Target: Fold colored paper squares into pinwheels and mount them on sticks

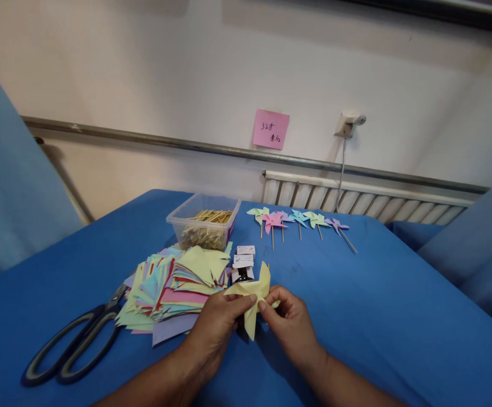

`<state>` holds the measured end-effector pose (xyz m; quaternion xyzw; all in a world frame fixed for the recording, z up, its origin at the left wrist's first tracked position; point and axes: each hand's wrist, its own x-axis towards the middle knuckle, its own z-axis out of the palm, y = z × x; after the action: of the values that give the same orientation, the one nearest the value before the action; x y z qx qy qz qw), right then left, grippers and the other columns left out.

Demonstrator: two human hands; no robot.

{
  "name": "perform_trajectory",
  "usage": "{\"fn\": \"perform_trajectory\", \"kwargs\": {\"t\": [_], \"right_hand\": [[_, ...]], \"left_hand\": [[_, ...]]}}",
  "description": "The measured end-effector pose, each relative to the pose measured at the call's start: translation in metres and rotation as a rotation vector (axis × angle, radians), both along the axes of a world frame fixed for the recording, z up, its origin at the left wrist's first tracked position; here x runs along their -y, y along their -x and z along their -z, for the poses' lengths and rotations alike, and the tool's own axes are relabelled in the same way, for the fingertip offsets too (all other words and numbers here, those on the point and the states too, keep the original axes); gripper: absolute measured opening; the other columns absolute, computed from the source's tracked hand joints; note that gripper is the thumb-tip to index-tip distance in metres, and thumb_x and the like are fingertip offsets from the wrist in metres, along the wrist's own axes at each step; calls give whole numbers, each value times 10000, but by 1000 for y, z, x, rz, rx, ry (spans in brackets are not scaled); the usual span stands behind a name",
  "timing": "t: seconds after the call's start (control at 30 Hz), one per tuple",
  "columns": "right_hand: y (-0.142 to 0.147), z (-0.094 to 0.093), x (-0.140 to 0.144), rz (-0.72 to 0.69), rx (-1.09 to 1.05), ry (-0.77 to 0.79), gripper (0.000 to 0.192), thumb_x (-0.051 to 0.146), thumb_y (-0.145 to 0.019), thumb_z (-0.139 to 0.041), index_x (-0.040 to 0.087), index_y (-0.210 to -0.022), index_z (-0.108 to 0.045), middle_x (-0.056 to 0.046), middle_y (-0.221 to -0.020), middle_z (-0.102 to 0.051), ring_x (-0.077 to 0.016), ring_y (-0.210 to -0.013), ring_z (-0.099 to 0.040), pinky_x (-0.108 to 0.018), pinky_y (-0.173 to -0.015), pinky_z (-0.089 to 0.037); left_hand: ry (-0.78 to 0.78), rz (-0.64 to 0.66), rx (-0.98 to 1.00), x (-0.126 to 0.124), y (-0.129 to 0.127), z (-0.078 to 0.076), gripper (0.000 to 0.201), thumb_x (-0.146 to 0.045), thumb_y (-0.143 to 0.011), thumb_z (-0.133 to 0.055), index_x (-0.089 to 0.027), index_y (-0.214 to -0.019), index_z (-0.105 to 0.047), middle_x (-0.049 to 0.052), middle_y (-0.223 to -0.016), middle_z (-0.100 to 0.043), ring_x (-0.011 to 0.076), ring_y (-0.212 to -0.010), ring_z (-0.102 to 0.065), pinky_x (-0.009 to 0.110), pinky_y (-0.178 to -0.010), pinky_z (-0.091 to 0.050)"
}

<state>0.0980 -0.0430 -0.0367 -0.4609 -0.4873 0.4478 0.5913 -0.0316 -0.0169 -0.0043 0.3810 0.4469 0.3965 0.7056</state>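
Head view showed six finished paper pinwheels (272, 219) in green, pink, purple and blue, lying with thin wooden sticks near the far edge of the blue cloth-covered surface (377, 316). One pale yellow paper pinwheel (254, 288) was in work, held over the middle of the surface, well apart from the far edge. By my judgement, its folding was mostly done, but I could not tell whether a stick was fixed to it. Much material was left: a thick pile of coloured paper pieces (178, 297), and wooden sticks (212, 216) in a clear plastic box (178, 227) toward the far edge.

The yellow pinwheel had pointed blades, spread around its centre and somewhat tilted. The left hand (218, 316) pinched it, with the thumb pressed close to the centre; the right hand (292, 319) pinched it from the other side, between thumb and finger.
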Motion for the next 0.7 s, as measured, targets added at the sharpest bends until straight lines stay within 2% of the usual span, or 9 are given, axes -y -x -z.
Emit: {"fn": "perform_trajectory", "kwargs": {"t": [0.07,0.13,0.23,0.3,0.4,0.5,0.6,0.7], "right_hand": [[-1,0,1,-20,-7,12,193,293,-745,-638,173,-637,-532,25,-644,-533,-99,-568,-457,-217,-542,-368],[-3,1,1,-22,-43,39,161,324,-758,-633,180,-733,-566,18,-679,-571,-106,-581,-483,-226,-563,-385],[-9,2,-2,44,-172,71,235,371,-761,-636,203,-915,-581,-13,-843,-628,-136,-703,-556,-252,-645,-428],[-12,3,-5,29,-261,99,251,392,-760,-638,191,-903,-594,-23,-846,-633,-147,-730,-571,-260,-660,-437],[-15,5,-8,-127,-339,164,258,404,-745,-654,150,-768,-609,-4,-656,-609,-121,-579,-541,-235,-564,-410],[-14,3,-8,-246,-365,190,280,380,-680,-719,133,-778,-632,-17,-655,-641,-122,-564,-558,-242,-572,-416],[-10,-3,-7,-282,-359,198,332,357,-629,-757,137,-857,-659,-45,-754,-692,-153,-632,-610,-292,-659,-453],[-8,-4,-7,-249,-328,205,325,362,-602,-769,142,-820,-671,-41,-730,-702,-157,-605,-616,-305,-657,-464]], "left_hand": [[-15,3,-9,0,0,-2,161,-257,-654,-687,-115,-728,-703,25,-572,-641,138,-551,-565,229,-549,-417],[-21,10,-14,0,1,-3,166,-250,-654,-679,-110,-739,-707,30,-566,-645,145,-544,-567,232,-537,-416],[-12,33,-10,-2,2,-5,180,-251,-649,-673,-101,-741,-709,58,-591,-667,161,-546,-583,244,-539,-430],[0,53,-15,-4,3,-6,166,-244,-634,-674,-100,-710,-707,69,-597,-674,169,-545,-592,250,-543,-440],[-5,90,-65,-4,5,-6,151,-244,-625,-671,-102,-662,-703,69,-571,-664,173,-527,-590,248,-512,-435],[-42,135,-146,-5,7,-6,131,-233,-628,-665,-106,-620,-696,55,-543,-647,150,-489,-560,230,-471,-404],[-76,182,-178,-5,7,-5,107,-212,-621,-663,-111,-638,-694,50,-586,-663,151,-516,-573,229,-488,-400],[-88,189,-190,-5,6,-3,120,-216,-615,-672,-114,-675,-695,41,-608,-666,151,-528,-579,229,-499,-397]]}}
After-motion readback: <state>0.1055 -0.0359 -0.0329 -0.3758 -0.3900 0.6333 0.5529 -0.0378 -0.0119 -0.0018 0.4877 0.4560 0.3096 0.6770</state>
